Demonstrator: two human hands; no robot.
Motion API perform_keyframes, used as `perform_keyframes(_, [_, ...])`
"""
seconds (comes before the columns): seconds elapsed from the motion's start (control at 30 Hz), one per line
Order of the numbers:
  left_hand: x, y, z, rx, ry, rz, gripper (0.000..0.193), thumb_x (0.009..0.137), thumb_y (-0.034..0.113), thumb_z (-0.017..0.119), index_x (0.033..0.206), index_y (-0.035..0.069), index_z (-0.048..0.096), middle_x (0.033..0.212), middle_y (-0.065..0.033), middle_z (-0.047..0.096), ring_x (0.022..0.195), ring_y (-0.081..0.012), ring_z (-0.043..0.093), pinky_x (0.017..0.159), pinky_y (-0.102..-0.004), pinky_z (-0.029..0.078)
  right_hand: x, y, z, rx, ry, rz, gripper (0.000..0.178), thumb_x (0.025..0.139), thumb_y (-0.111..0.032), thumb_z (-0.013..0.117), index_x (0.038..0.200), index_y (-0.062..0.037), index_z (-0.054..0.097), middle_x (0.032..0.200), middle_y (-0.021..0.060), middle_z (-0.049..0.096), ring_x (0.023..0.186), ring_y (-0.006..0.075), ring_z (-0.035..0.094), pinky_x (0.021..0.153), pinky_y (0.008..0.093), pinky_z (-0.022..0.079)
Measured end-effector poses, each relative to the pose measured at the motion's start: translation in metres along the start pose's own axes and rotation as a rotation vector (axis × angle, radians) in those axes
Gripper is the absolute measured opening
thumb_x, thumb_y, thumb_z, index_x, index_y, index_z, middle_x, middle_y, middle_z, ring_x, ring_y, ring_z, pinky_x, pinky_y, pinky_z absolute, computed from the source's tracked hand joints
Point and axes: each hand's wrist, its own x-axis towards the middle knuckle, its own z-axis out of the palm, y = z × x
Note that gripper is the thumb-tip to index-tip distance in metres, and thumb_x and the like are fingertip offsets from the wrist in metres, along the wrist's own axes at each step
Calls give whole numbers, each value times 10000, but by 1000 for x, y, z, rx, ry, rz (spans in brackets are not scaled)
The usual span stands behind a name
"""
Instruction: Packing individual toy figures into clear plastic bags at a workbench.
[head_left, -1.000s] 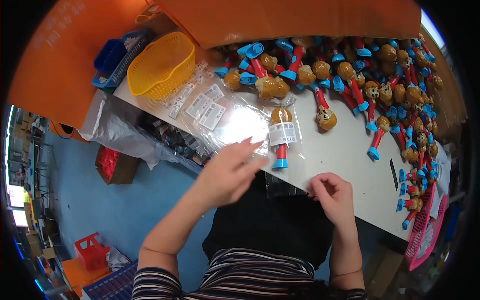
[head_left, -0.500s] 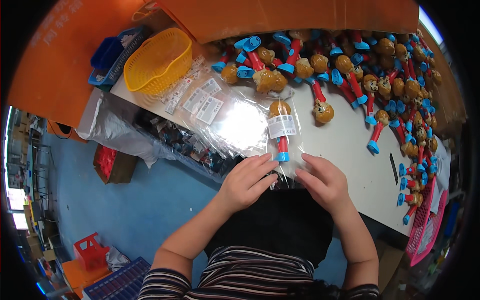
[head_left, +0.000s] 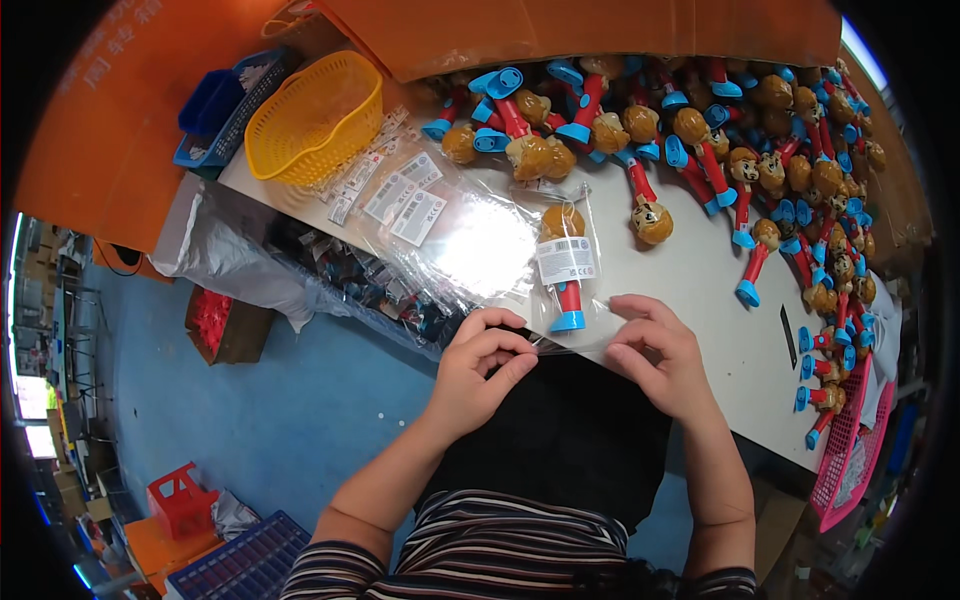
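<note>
In the head view, a clear plastic bag (head_left: 592, 303) lies just below the middle of the frame, glossy and lightly creased. Inside it is a smooth toy figure (head_left: 569, 297) with a rounded caramel-brown head, a tubular red body and a flat-soled blue foot pointing toward the lower edge. A white paper-like label (head_left: 566, 261) crosses its middle.

The left hand (head_left: 481, 368) is half curled at the lower left of the bag, thumb near forefinger; the right hand (head_left: 658, 352) is loosely bent at the lower right corner, a gap between thumb and fingers. Whether either one pinches the thin film cannot be told.

Left of the bagged toy, more flat, slippery clear bags (head_left: 395, 243) overlap, with white labels showing through (a strong white glare washes out part of them). Toward the upper left stands a yellow basket (head_left: 354, 128) of perforated plastic with an oval rim.

Similar hard, shiny figures (head_left: 650, 222) crowd the upper right in a jumbled heap on the smooth, pale counter (head_left: 690, 290). At the right edge stands a pink mesh-sided basket (head_left: 833, 485).
</note>
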Motion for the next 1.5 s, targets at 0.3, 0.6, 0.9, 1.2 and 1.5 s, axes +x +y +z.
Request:
perform_keyframes(0.3, [1,0,14,-415,132,-212,87,856,-56,672,942,-54,662,1078,-93,577,907,-112,592,819,-230,488,6,0,-3,603,-61,609,134,890,-102,706,879,26,666,814,65,680,682,82,633,616,189,511])
perform_keyframes(0.6, [9,14,14,-423,79,-413,183,931,66,637,1080,-34,599,990,-131,679,885,-168,668,777,-258,538,2,15,-7,837,-75,675,96,884,-47,682,836,6,618,743,81,670,624,97,635,585,194,513])
perform_keyframes(0.9, [17,15,16,-512,11,-590,279,943,71,615,1176,-46,515,1001,-189,690,858,-239,711,744,-295,595,-2,14,-13,904,-138,675,103,873,-27,690,828,-3,600,760,90,670,634,108,649,595,198,528])
perform_keyframes(1.2, [23,15,22,-467,-8,-626,275,904,37,651,1137,-5,511,972,-167,703,828,-210,710,720,-277,591,-6,10,-12,930,-108,676,257,871,-8,682,1101,14,568,797,81,675,664,106,660,611,203,547])
perform_keyframes(1.5, [-5,4,38,-596,223,-466,208,912,15,640,1054,31,490,1019,-135,663,895,-200,682,825,-291,565,-14,6,-9,773,-54,688,260,876,-17,681,1112,71,616,821,89,689,674,111,666,618,209,554])
